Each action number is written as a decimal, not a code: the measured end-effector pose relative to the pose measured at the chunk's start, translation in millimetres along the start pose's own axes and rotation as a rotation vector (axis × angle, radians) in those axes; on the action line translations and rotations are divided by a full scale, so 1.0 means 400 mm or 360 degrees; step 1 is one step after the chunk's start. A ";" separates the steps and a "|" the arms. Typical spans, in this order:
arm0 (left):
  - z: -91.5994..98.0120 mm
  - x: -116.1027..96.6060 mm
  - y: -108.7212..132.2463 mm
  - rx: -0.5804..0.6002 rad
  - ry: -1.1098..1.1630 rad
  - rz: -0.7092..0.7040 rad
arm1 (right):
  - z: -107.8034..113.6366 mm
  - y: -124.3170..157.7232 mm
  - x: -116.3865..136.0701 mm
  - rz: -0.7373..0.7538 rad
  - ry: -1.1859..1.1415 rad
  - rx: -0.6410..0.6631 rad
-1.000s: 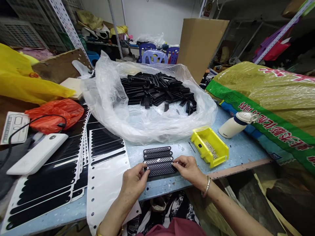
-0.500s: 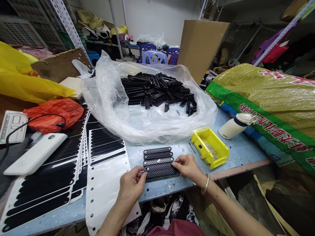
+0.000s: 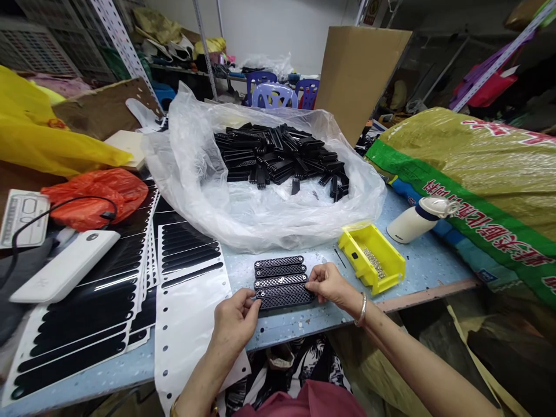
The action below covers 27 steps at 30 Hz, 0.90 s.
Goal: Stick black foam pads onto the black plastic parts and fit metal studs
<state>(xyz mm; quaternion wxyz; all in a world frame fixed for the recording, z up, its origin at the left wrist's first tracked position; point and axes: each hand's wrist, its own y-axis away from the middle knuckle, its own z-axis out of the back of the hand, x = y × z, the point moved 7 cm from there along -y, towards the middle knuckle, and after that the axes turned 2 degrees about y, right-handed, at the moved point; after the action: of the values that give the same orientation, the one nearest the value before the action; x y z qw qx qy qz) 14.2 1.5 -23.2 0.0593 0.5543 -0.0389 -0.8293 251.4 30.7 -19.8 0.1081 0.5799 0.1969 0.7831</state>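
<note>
Several black textured strips [image 3: 280, 281] lie side by side on the blue speckled table [image 3: 299, 325], with small silvery dots near their ends. At the left ends of the nearest strips, my left hand [image 3: 237, 317] pinches them between thumb and fingers. My right hand [image 3: 332, 288], with a bangle at the wrist, grips their right ends. Right of the strips stands a yellow bin [image 3: 373, 259] holding small metal pieces. Behind, an open clear plastic bag [image 3: 260, 226] holds a heap of black strips [image 3: 282, 153].
Sheets of black adhesive strips [image 3: 191, 255] cover the left side, with a white power bank [image 3: 65, 266] and a red plastic bag [image 3: 98, 200] on top. A white bottle [image 3: 412, 221] and a large yellow-green sack [image 3: 478, 156] are at the right. Cardboard [image 3: 358, 81] stands behind.
The camera view has shifted slightly. Both hands keep nearly the same hold at the ends of the strips; the right fingers look slightly more curled.
</note>
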 end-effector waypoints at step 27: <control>-0.002 -0.003 0.000 -0.0039 -0.0053 -0.0036 | 0.002 0.019 0.012 -0.0111 0.0008 0.0107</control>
<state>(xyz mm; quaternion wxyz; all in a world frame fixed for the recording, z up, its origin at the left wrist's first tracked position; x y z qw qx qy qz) 15.3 1.8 -22.2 0.0561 0.5401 -0.0237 -0.8394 251.1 25.9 -12.1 0.1153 0.5741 0.2435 0.7732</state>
